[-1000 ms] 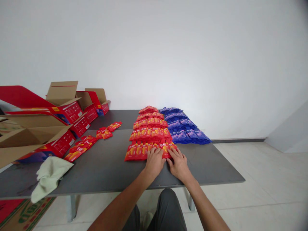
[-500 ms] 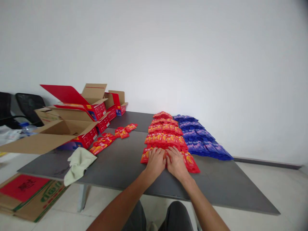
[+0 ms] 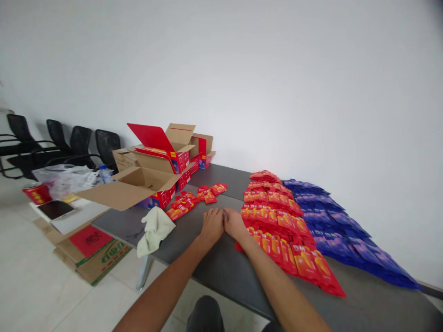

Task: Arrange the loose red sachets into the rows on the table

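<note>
Plain white wall behind, pale tiled floor, dark grey worktop (image 3: pixel 221 267) running from lower right toward the far left.

Left hand (image 3: pixel 212 225) and right hand (image 3: pixel 234 223) flat on the worktop, side by side and touching at the thumbs, palms down, fingers extended; nothing gripped in either. Both just left of the near end of the red sachet rows (image 3: pixel 277 221); right hand's outer edge close against the nearest red sachets, contact not certain.

Red sachet rows laid overlapping, shingle fashion, from the wall toward the near edge. Blue sachet rows (image 3: pixel 339 230) directly right of the red, same layout, touching along the length.

Step in hand, judged: squaring up the left edge of the red rows. Best done with flat palms and light sideways pressure, low to the surface, to avoid lifting or fanning overlapped sachets; near-end sachets look splayed and likely need the most care.

Counts:
- Red rows: about seven tiers visible; individual sachets too overlapped to count.
- Blue rows: tiers too blurred to count.
- Loose red sachets (image 3: pixel 194 200) left of hands: roughly a dozen, scattered.
- Open cartons (image 3: pixel 155 180): at least four, flaps up.
- Pale green cloth (image 3: pixel 154 229): one, at worktop edge.
- Black chairs (image 3: pixel 62 143) along wall: four.
- Flattened cardboard (image 3: pixel 90 249) on floor: one stack.
</note>
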A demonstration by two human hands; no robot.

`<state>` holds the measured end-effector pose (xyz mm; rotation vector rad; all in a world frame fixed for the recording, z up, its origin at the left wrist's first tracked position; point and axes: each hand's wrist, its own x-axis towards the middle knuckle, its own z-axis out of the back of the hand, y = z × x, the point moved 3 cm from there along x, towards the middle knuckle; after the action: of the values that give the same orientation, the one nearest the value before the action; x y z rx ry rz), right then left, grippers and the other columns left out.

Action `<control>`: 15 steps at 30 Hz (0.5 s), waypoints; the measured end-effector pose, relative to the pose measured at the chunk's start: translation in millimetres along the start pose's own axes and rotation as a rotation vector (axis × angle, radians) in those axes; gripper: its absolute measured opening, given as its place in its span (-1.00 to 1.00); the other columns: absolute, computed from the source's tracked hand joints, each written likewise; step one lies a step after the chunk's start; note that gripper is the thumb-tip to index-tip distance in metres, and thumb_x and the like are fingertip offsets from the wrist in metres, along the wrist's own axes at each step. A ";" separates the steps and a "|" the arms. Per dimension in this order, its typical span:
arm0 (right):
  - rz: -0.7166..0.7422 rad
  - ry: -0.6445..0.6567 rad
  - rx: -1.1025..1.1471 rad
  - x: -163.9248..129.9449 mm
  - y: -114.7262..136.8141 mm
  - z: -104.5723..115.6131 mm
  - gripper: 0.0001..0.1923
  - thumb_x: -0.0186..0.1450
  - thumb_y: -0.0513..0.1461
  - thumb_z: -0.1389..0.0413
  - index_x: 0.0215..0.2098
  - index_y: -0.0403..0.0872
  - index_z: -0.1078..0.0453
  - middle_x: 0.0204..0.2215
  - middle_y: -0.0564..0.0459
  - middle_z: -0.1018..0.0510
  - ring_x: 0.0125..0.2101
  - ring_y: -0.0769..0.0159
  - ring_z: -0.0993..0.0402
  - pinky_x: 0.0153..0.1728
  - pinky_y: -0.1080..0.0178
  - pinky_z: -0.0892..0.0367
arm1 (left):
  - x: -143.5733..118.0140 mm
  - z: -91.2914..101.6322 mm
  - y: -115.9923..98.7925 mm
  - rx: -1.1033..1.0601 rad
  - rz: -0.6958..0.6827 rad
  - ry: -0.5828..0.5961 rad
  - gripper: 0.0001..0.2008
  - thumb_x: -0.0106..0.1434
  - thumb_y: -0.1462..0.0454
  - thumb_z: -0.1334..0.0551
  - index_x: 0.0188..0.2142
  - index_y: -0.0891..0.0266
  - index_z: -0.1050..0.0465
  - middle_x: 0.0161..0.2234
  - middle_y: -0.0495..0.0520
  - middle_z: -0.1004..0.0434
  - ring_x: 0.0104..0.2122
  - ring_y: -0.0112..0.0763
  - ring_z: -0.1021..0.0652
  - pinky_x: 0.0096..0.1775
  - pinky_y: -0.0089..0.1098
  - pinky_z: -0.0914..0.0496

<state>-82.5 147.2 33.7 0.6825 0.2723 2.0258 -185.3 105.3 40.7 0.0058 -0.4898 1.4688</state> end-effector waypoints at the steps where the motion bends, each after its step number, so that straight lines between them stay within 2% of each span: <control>1: -0.005 0.012 0.005 10.2 2.2 -9.0 -0.67 0.32 -0.35 0.06 0.01 -0.13 -0.38 -0.05 -0.12 -0.49 -0.02 0.26 -0.39 0.03 0.32 -0.20 | 4.8 -0.3 11.2 0.008 0.022 0.001 -0.71 0.33 0.28 0.03 -0.04 0.18 -0.36 -0.08 0.17 -0.42 -0.02 -0.20 -0.36 -0.05 -0.22 -0.21; 5: -0.023 0.115 -0.029 45.5 6.7 -40.8 -0.54 0.28 -0.37 0.05 0.14 -0.11 -0.26 0.09 -0.13 -0.38 0.03 0.25 -0.34 0.05 0.27 -0.18 | 26.1 -4.5 49.0 0.040 0.122 0.021 -0.67 0.31 0.27 -0.01 0.05 0.17 -0.31 0.02 0.20 -0.38 0.01 -0.18 -0.36 0.00 -0.19 -0.20; 8: -0.061 0.229 -0.140 63.4 6.3 -58.2 -0.36 0.20 -0.33 -0.04 0.25 -0.02 -0.10 0.24 -0.10 -0.16 0.11 0.12 -0.23 0.03 0.12 -0.20 | 41.0 -12.4 69.7 0.055 0.160 0.049 -0.52 0.23 0.30 -0.10 0.16 0.17 -0.22 0.17 0.20 -0.26 0.09 -0.13 -0.30 0.05 -0.14 -0.18; 11: -0.074 0.330 -0.223 73.1 4.9 -70.0 -0.20 0.16 -0.27 -0.10 0.32 0.06 0.06 0.31 -0.04 0.02 0.21 -0.01 0.00 0.04 -0.04 -0.13 | 50.7 -23.4 83.9 0.043 0.158 0.088 -0.43 0.19 0.29 -0.11 0.22 0.17 -0.14 0.26 0.18 -0.13 0.18 -0.08 -0.20 0.10 -0.09 -0.15; 15: -0.037 0.381 -0.252 75.0 2.7 -76.4 -0.23 0.19 -0.23 -0.07 0.33 0.06 0.07 0.32 -0.01 0.03 0.24 -0.05 0.13 0.07 -0.12 -0.02 | 53.1 -33.7 92.0 0.026 0.149 0.129 -0.44 0.23 0.26 -0.07 0.23 0.19 -0.14 0.25 0.17 -0.16 0.24 -0.08 -0.10 0.14 -0.03 -0.10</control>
<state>-157.5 215.4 -0.9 0.1308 0.2418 2.0989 -260.9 176.6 0.7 -0.1064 -0.3725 1.6096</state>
